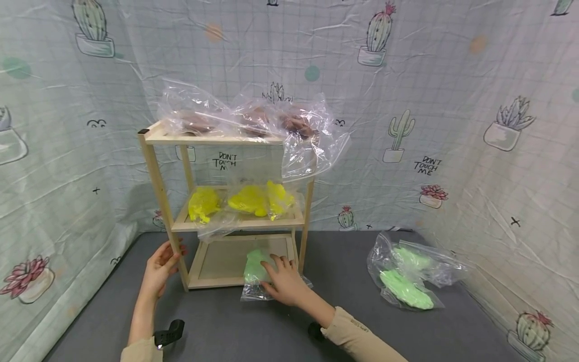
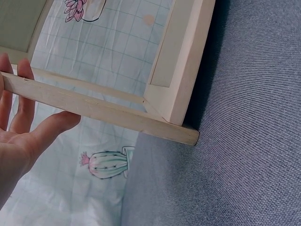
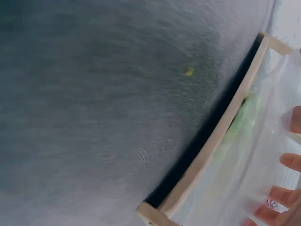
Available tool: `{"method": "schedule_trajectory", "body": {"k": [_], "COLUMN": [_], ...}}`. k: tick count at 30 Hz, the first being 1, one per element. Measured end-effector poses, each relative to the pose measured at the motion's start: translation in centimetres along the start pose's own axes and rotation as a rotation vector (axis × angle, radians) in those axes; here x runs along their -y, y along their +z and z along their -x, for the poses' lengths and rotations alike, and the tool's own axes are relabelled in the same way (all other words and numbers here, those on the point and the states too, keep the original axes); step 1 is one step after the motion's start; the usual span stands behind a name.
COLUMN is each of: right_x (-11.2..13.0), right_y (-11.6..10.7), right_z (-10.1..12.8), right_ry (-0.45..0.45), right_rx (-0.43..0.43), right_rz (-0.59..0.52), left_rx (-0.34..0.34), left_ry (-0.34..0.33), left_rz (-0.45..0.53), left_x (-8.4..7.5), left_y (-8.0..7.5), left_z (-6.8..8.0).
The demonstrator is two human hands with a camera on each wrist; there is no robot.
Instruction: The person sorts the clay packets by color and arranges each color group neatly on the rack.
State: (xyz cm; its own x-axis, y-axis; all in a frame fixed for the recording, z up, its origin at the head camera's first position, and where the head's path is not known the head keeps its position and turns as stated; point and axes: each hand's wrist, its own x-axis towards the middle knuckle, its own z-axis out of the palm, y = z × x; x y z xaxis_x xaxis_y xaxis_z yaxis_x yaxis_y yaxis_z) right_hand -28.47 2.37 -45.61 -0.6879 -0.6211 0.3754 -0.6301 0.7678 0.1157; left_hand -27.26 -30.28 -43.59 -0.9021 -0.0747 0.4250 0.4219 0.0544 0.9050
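My left hand (image 1: 162,264) holds the front left post of a small wooden shelf rack (image 1: 158,193), thumb on one side and fingers round the other. In the left wrist view that post (image 2: 108,112) runs down to the dark cloth. On the bottom shelf, at its front right, lies a clear plastic bag with a light green lump (image 1: 255,266); the bag's lower end hangs past the front edge. My right hand (image 1: 286,281) is at this bag, fingers spread and fairly straight. In the right wrist view its fingers (image 3: 292,161) show beside the clear plastic (image 3: 221,188).
Bagged yellow lumps (image 1: 248,200) sit on the middle shelf, bagged brown things (image 1: 255,120) on the top one, with plastic hanging off its right end (image 1: 312,156). Right of the rack, bagged light green lumps (image 1: 407,289) lie on the dark grey surface (image 1: 344,271). A patterned curtain (image 1: 452,100) surrounds everything.
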Motion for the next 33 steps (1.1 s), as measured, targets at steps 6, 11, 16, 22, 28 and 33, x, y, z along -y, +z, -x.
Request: {"method": "schedule_trajectory", "body": {"k": [6, 11, 16, 22, 28, 33], "right_x": [-0.2, -0.1, -0.1, 0.0, 0.6, 1.7], "right_y": [0.0, 0.1, 0.3, 0.6, 0.8, 1.3], "right_z": [1.4, 2.0, 2.2, 1.9, 0.8, -0.6], "right_ry": [-0.056, -0.053, -0.046, -0.046, -0.02, -0.018], "right_rx": [-0.093, -0.116, -0.062, -0.001, 0.103, 0.15], "right_rz": [0.063, 0.114, 0.115, 0.07, 0.003, 0.006], "left_rx": [0.001, 0.003, -0.003, -0.002, 0.0, -0.018], "left_ry": [0.002, 0.001, -0.01, -0.007, -0.005, -0.017], "left_rz": [0.002, -0.003, -0.003, -0.008, -0.003, -0.012], "left_x": [0.1, 0.1, 0.1, 0.1, 0.0, 0.0], "left_y": [0.0, 0.0, 0.0, 0.1, 0.2, 0.2], "left_z": [0.0, 0.0, 0.0, 0.0, 0.0, 0.1]}}
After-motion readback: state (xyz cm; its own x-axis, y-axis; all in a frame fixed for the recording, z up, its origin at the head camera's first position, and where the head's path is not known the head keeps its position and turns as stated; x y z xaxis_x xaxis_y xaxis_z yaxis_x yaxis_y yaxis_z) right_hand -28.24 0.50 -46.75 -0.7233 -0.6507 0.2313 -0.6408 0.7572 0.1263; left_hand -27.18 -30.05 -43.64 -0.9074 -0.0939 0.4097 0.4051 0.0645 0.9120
